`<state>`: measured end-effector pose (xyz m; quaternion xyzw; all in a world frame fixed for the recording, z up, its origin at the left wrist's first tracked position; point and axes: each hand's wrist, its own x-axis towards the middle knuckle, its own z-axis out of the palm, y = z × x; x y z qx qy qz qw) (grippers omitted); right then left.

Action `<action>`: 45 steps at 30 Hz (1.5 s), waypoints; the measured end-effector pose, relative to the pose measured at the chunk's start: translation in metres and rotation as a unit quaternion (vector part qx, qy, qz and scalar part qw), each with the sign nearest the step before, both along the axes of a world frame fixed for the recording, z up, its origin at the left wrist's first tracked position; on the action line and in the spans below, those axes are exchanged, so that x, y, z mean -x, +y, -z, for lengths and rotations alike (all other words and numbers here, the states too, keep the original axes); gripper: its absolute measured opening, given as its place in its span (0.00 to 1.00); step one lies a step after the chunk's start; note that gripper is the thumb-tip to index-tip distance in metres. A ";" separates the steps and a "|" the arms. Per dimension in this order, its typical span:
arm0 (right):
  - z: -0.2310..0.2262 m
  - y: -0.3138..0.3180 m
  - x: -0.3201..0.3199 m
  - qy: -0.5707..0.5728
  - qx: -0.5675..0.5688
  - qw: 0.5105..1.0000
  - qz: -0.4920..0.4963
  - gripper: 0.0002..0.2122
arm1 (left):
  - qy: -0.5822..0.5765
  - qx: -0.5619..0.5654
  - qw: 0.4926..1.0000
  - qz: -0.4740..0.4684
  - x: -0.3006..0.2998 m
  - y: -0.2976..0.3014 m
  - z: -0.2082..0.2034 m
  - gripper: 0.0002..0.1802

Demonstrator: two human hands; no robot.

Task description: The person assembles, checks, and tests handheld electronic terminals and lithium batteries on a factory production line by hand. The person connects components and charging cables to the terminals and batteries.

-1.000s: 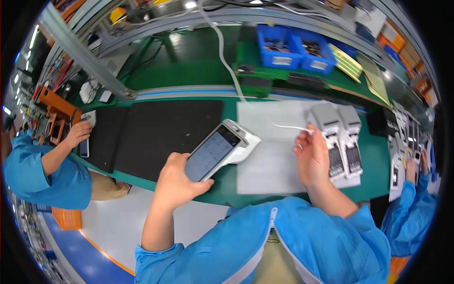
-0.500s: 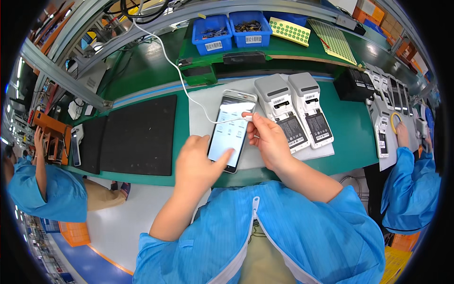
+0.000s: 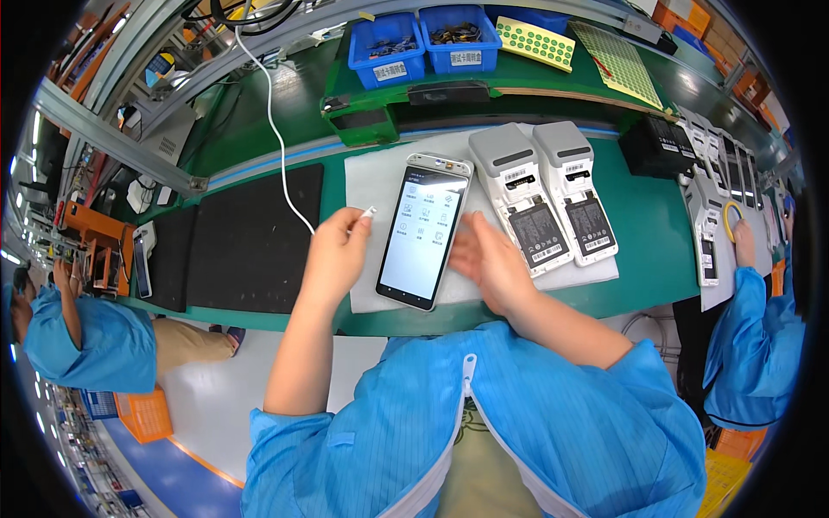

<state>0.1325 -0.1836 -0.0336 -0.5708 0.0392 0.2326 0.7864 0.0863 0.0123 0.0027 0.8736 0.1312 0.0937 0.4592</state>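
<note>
A touchscreen handheld [image 3: 420,237] lies face up on a white foam sheet [image 3: 363,181], its lit screen showing rows of icons. To its left, my left hand [image 3: 335,257] pinches the plug [image 3: 370,211] of a white cable [image 3: 281,142] between thumb and fingers. The plug is apart from the device. My right hand [image 3: 496,263] is at the device's right edge, fingers loosely apart and slightly blurred, holding nothing; whether it touches the edge I cannot tell. Beyond it, two grey-and-white terminals [image 3: 522,194] lie with their battery bays exposed.
Black mats [image 3: 255,237] cover the left of the green bench. Blue bins [image 3: 389,65] of small parts and sticker sheets [image 3: 535,45] are on the back shelf. A black box [image 3: 654,148] and more terminals stand at right. Co-workers in blue sit on both sides.
The cable plug has passed from my right hand to my left, which has moved left off the screen. My right hand has opened and dropped beside the device.
</note>
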 end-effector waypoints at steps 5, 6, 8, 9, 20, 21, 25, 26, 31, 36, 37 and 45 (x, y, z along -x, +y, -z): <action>-0.002 0.016 -0.005 0.099 -0.137 0.984 -0.052 0.27 | 0.074 0.224 0.972 -0.002 -0.006 -0.013 0.019 0.12; -0.002 0.019 -0.006 0.103 -0.143 0.984 -0.024 0.27 | 0.091 0.270 0.958 -0.012 -0.001 -0.020 0.014 0.12; -0.002 0.007 -0.018 0.157 -0.187 0.963 -0.118 0.27 | 0.105 0.319 0.942 -0.026 0.006 -0.023 0.000 0.12; -0.007 0.006 -0.018 0.177 -0.183 0.960 -0.117 0.27 | 0.089 0.365 0.927 0.002 0.007 -0.024 -0.008 0.12; -0.014 0.002 -0.012 0.124 -0.190 0.962 -0.149 0.25 | 0.049 0.270 0.958 0.086 0.020 -0.015 -0.048 0.14; -0.013 0.002 -0.012 0.116 -0.192 0.962 -0.158 0.25 | 0.052 0.262 0.960 0.087 0.020 -0.015 -0.050 0.14; -0.016 0.002 -0.012 0.121 -0.180 0.964 -0.153 0.25 | 0.103 0.231 0.965 0.075 0.020 -0.013 -0.050 0.14; -0.015 0.002 -0.012 0.115 -0.180 0.964 -0.160 0.24 | 0.088 0.209 0.971 0.071 0.020 -0.013 -0.048 0.13; -0.001 -0.002 -0.017 0.042 -0.136 0.973 -0.182 0.24 | 0.106 0.097 0.986 0.081 0.017 -0.014 -0.058 0.10; 0.000 -0.003 -0.017 0.016 -0.127 0.973 -0.191 0.25 | 0.170 0.077 0.980 0.077 0.016 -0.009 -0.051 0.08; 0.006 -0.003 -0.017 -0.006 -0.106 0.975 -0.196 0.25 | 0.171 0.076 0.979 0.079 0.015 -0.009 -0.050 0.08; 0.004 -0.002 -0.015 -0.025 -0.090 0.978 -0.187 0.25 | 0.172 0.069 0.979 0.084 0.013 -0.010 -0.049 0.08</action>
